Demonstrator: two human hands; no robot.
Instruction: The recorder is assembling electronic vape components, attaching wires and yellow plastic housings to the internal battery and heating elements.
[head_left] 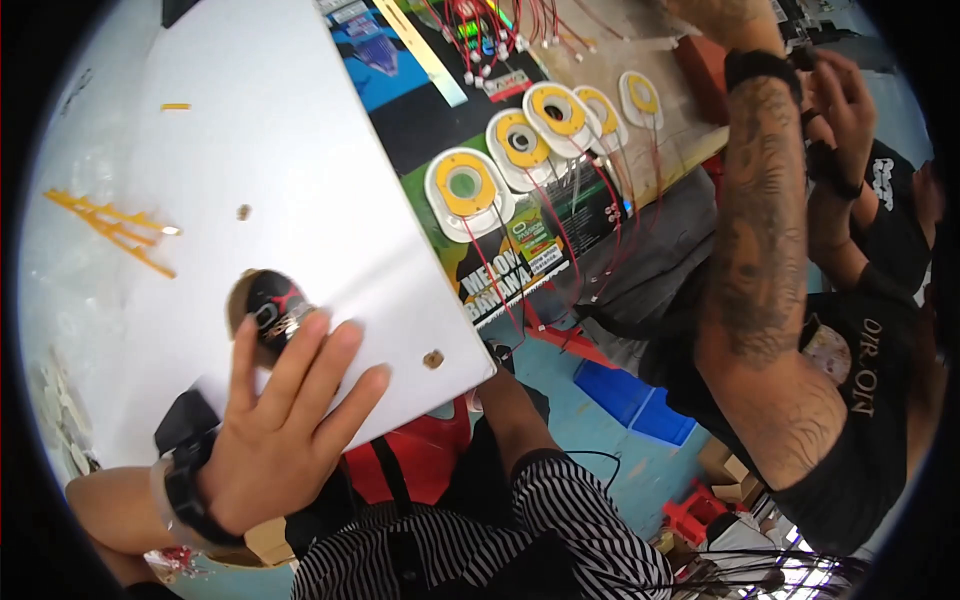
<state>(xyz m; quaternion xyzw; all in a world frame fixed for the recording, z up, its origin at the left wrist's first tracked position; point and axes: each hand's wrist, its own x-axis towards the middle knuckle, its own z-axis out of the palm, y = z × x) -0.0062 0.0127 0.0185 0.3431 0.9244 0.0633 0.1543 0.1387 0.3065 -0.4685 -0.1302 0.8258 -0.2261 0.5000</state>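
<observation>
My left hand (285, 415) lies on a white board (290, 180), back upward, fingers stretched out and a little spread. Its fingertips reach over a black oval piece (268, 300) with red and pale print. The piece shows at an oval cutout with a tan edge; whether it sits in the cutout or below it I cannot tell. Two small brown-edged holes flank it, an upper hole (243, 212) and a lower hole (433, 358). My right forearm, in a striped sleeve (580, 520), runs up under the board's edge, which hides my right hand.
Yellow plastic strips (120, 230) lie at the left. Right of the board, several white oval parts with yellow rings (466, 185) and trailing wires rest on printed sheets. Red wires (490, 40) lie farther back. A co-worker's tattooed arm (765, 220) reaches in at the right. Blue bins (635, 405) stand below.
</observation>
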